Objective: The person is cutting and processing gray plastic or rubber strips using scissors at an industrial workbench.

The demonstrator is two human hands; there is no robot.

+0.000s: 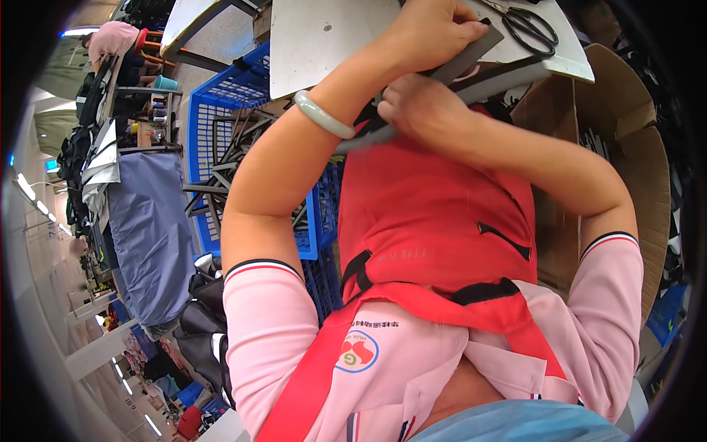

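Observation:
At the edge of the white work table, my left hand pinches the upper end of a flat dark grey strip between thumb and fingers. A pale bracelet circles that wrist. Below it, my right hand crosses in front of me with fingers curled, closed at the grey strips and slightly smeared by motion. A lighter grey strip runs past this hand, over the top of my red apron. The exact contact at the right fingertips is hidden. Black-handled scissors lie on the table beyond my hands.
To the left stands a blue plastic basket filled with dark strips. An open cardboard box is at the right, close to my elbow. Farther left are a blue-grey cloth cover, black bags and another person in pink.

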